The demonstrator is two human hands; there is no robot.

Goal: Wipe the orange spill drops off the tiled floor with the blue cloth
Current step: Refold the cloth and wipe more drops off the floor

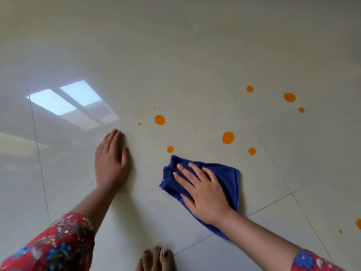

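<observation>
A crumpled blue cloth [232, 177] lies on the pale tiled floor [175, 75]. My right hand [203, 190] presses flat on it with spread, straight fingers. Just beyond the cloth's far corner sits a small orange drop [170, 149]. Several more orange drops are scattered farther out: one at the centre [160, 120], a large one to the right [228, 137], another [252, 151], and a group at the far right [289, 97]. My left hand [111, 161] rests flat on the bare tile, left of the cloth, holding nothing.
Bare toes [158, 259] show at the bottom edge. A window reflection [66, 98] glares on the glossy tiles at the left. Two more orange spots [359, 223] lie at the right edge. Dark grout lines cross the floor.
</observation>
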